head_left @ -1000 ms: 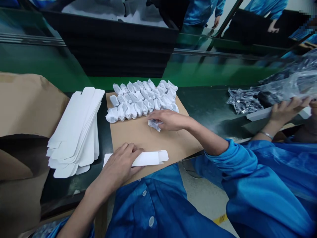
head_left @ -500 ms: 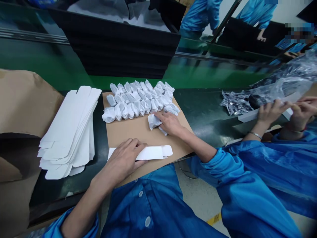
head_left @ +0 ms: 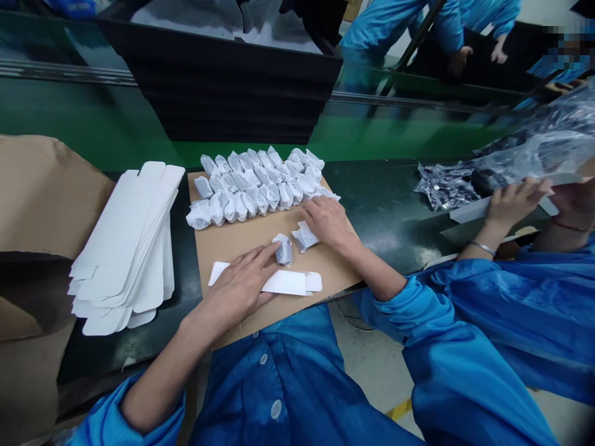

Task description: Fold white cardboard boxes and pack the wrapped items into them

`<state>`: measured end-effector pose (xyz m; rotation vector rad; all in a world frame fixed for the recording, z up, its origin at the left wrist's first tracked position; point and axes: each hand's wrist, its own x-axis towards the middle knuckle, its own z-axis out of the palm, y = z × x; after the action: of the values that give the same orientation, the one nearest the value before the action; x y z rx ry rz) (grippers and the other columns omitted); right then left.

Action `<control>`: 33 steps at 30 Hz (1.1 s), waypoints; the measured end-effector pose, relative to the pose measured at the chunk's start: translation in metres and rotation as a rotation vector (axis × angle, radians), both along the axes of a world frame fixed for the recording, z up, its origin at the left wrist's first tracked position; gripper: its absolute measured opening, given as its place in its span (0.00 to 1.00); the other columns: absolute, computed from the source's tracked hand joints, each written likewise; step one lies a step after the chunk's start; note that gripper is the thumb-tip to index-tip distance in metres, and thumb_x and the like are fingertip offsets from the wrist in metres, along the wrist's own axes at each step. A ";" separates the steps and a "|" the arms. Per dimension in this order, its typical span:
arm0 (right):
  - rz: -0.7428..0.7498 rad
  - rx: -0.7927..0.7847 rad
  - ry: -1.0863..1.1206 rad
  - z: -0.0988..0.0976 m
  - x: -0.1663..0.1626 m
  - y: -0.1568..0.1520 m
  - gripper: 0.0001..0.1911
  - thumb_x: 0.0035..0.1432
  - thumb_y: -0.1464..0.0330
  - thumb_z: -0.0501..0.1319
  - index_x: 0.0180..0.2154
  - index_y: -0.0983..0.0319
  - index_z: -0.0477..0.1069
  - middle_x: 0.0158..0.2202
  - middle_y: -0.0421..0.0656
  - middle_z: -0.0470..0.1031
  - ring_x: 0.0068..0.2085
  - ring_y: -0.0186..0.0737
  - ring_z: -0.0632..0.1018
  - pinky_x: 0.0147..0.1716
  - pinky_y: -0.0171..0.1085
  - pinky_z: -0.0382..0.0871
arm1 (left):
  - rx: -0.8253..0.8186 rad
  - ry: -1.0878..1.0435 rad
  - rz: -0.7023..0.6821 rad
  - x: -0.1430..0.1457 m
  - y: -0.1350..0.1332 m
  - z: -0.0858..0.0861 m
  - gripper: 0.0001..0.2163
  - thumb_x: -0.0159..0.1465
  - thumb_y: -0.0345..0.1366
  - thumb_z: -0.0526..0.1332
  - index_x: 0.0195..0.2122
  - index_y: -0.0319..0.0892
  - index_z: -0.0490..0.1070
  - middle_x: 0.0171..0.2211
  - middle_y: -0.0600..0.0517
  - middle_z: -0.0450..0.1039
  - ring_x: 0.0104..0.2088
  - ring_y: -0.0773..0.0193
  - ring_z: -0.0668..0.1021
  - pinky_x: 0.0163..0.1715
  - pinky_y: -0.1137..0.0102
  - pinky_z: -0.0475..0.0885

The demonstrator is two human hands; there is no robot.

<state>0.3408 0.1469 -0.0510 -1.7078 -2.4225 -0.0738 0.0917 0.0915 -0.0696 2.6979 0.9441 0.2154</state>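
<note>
Head view. Left hand (head_left: pixel 246 279) lies over a slim white folding carton (head_left: pixel 284 282), index side along the top and thumb at the near side, gripping it; both carton ends show past the hand, the right one with flaps out. Carton lies flat near the close edge of a brown cardboard sheet (head_left: pixel 232 240), that edge running beside the blue jacket (head_left: pixel 279 378).

Right hand (head_left: pixel 328 220): fingers curved down by the right end of the front row of paper-wrapped packets (head_left: pixel 251 201). One loose packet (head_left: pixel 304 238) sits partly under this hand; cannot tell whether it is gripped. A second loose packet (head_left: pixel 283 249) stands just beyond the carton, close at the left index fingertip; contact uncertain.

Room: the packet rows fill the far part of the sheet, the front row's left end reaching the left edge. Between front row and left hand, a band of bare cardboard, widest at left; at right the loose packets and right hand narrow it. Dark tabletop (head_left: pixel 372 192) shows right of the sheet, up to plastic bags (head_left: pixel 444 186) near a co-worker's hand (head_left: pixel 514 204). Left: only a narrow tabletop strip separates sheet from stacked flat white cartons (head_left: pixel 125 248).
</note>
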 end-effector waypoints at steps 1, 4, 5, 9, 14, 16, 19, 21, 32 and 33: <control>0.016 0.005 0.000 0.005 0.002 -0.004 0.18 0.69 0.72 0.47 0.47 0.67 0.74 0.48 0.57 0.76 0.48 0.50 0.73 0.45 0.44 0.63 | 0.015 0.009 0.040 -0.007 -0.003 -0.001 0.20 0.62 0.35 0.62 0.56 0.46 0.68 0.67 0.45 0.58 0.63 0.49 0.68 0.58 0.54 0.68; 0.268 -0.067 0.003 0.014 -0.003 -0.019 0.21 0.66 0.76 0.50 0.56 0.56 0.69 0.60 0.46 0.69 0.55 0.46 0.70 0.47 0.41 0.65 | 0.062 0.010 0.161 -0.033 -0.018 -0.001 0.19 0.63 0.37 0.62 0.56 0.44 0.69 0.63 0.42 0.66 0.59 0.48 0.72 0.55 0.55 0.71; 0.376 -0.109 0.013 0.014 -0.008 -0.022 0.23 0.66 0.76 0.51 0.58 0.53 0.68 0.62 0.43 0.67 0.58 0.45 0.68 0.48 0.41 0.65 | 0.065 -0.008 0.202 -0.041 -0.024 0.001 0.19 0.63 0.39 0.61 0.55 0.44 0.68 0.60 0.43 0.68 0.56 0.49 0.75 0.52 0.57 0.73; 0.581 -0.277 0.145 0.002 -0.029 -0.019 0.24 0.64 0.78 0.52 0.58 0.55 0.67 0.62 0.44 0.67 0.61 0.44 0.67 0.53 0.43 0.65 | -0.013 -0.124 0.305 -0.066 -0.045 0.013 0.19 0.64 0.48 0.60 0.53 0.48 0.67 0.47 0.50 0.78 0.41 0.58 0.81 0.38 0.69 0.76; 0.458 -0.358 0.289 -0.007 -0.040 -0.012 0.17 0.53 0.75 0.64 0.47 0.63 0.71 0.48 0.48 0.75 0.50 0.45 0.74 0.48 0.42 0.68 | 0.064 -0.227 0.458 -0.078 -0.061 0.012 0.19 0.62 0.51 0.62 0.49 0.47 0.69 0.42 0.51 0.79 0.38 0.58 0.81 0.36 0.69 0.75; 0.390 -0.343 0.324 0.000 -0.039 -0.020 0.15 0.54 0.72 0.64 0.45 0.63 0.69 0.45 0.48 0.75 0.45 0.44 0.75 0.42 0.41 0.70 | 0.087 -0.211 0.543 -0.080 -0.064 0.007 0.19 0.61 0.51 0.63 0.48 0.46 0.69 0.41 0.50 0.78 0.38 0.57 0.81 0.35 0.69 0.74; 0.180 -0.186 0.470 0.018 -0.039 -0.045 0.16 0.60 0.67 0.60 0.50 0.62 0.64 0.44 0.48 0.74 0.40 0.43 0.76 0.37 0.40 0.73 | 0.132 -0.169 0.612 -0.080 -0.065 0.002 0.19 0.61 0.51 0.63 0.48 0.47 0.69 0.42 0.49 0.78 0.40 0.56 0.80 0.37 0.67 0.73; 0.145 0.002 0.537 0.030 -0.044 -0.065 0.19 0.61 0.65 0.60 0.53 0.60 0.62 0.47 0.49 0.73 0.44 0.46 0.76 0.39 0.43 0.74 | 0.162 -0.157 0.610 -0.078 -0.065 0.002 0.18 0.62 0.50 0.62 0.49 0.47 0.69 0.42 0.49 0.78 0.41 0.55 0.80 0.38 0.66 0.73; 0.569 -0.222 0.228 0.062 -0.053 -0.081 0.17 0.66 0.75 0.54 0.55 0.65 0.64 0.54 0.52 0.71 0.54 0.46 0.74 0.48 0.43 0.74 | 0.245 -0.137 0.542 -0.064 -0.073 0.001 0.18 0.64 0.41 0.60 0.55 0.46 0.65 0.44 0.47 0.76 0.41 0.55 0.79 0.37 0.66 0.71; 0.583 -0.222 0.283 0.063 -0.053 -0.079 0.18 0.66 0.75 0.54 0.57 0.65 0.63 0.55 0.52 0.71 0.56 0.46 0.72 0.51 0.43 0.72 | 0.272 -0.148 0.549 -0.065 -0.073 0.002 0.18 0.64 0.42 0.60 0.55 0.45 0.65 0.44 0.47 0.76 0.41 0.55 0.79 0.37 0.66 0.71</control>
<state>0.2876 0.0676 0.0124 -0.9260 -2.6603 0.4907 0.0262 0.0183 -0.0676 2.5330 1.6930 0.6842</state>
